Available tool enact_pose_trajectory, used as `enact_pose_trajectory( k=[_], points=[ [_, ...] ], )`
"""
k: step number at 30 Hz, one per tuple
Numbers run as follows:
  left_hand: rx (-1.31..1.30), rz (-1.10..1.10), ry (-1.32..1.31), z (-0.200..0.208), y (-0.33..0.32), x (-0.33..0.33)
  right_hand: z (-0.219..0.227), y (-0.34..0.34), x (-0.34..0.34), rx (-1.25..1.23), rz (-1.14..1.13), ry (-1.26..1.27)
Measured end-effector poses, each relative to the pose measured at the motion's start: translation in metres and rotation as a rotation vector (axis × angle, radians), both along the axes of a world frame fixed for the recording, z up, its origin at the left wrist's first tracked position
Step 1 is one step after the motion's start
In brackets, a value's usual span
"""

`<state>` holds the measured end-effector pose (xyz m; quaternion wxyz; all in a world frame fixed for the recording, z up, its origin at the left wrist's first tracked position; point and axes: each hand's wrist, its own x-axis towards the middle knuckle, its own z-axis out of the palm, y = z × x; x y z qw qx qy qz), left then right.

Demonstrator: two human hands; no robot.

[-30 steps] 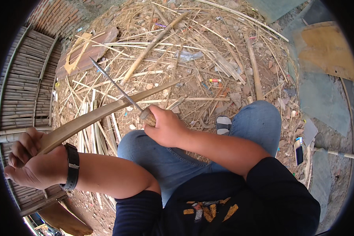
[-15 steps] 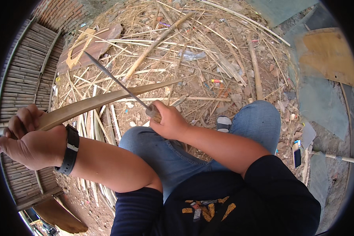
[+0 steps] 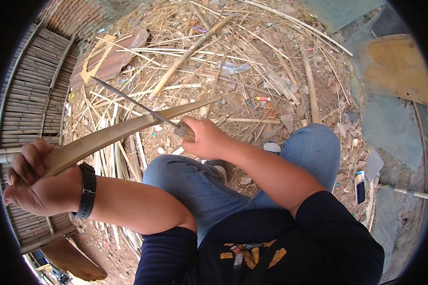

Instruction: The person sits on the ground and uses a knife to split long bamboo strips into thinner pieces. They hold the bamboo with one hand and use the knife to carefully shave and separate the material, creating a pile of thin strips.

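Knees fill the near ground. The left hand point(image 3: 35, 183) clamps shut round the bamboo strip's point(image 3: 128, 130) near end; the right hand point(image 3: 205, 139) grips a knife point(image 3: 138, 105) — its blade crossing the strip. Beyond lies littered bamboo scrap point(image 3: 252, 61).

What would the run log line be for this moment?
left hand: grips bamboo strip near one end | right hand: grips knife handle | blade: laid across strip | ground: bamboo scraps

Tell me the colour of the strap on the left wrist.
Black, a watch strap with a metal buckle, seen in the head view.
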<state>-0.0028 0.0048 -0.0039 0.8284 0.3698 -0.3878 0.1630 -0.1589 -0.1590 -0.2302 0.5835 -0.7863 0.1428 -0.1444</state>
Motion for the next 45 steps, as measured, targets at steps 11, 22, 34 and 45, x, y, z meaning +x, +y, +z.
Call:
enact_pose_trajectory(
  k=[11,22,34,45],
  points=[
    [-0.025,-0.227,0.010,-0.001,0.008,0.000,0.012,-0.018,-0.009,-0.014,0.067,0.077],
    [-0.028,-0.418,-0.037,-0.007,0.022,0.016,0.011,-0.022,-0.008,0.051,0.102,0.224],
    [-0.030,-0.441,-0.041,-0.009,0.027,0.018,0.004,-0.019,-0.007,0.042,0.089,0.159],
    [-0.035,-0.446,-0.047,-0.011,0.024,0.013,0.006,-0.021,-0.008,0.080,0.093,0.162]
  ],
)
